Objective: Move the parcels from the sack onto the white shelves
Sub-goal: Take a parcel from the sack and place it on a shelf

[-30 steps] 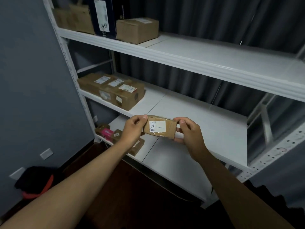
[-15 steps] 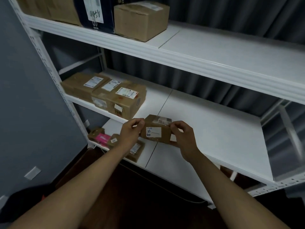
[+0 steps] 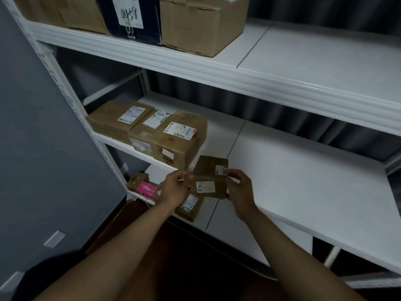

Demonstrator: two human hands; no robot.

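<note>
Both hands (image 3: 176, 187) (image 3: 239, 189) grip a flat, seemingly cardboard parcel (image 3: 209, 181).

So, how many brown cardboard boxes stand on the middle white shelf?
3: the left box, the middle box and the right box, side by side at the shelf's left end.

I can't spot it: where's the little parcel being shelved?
In the head view, the small parcel sits centre frame between left hand and right hand, before the middle shelf.
</note>
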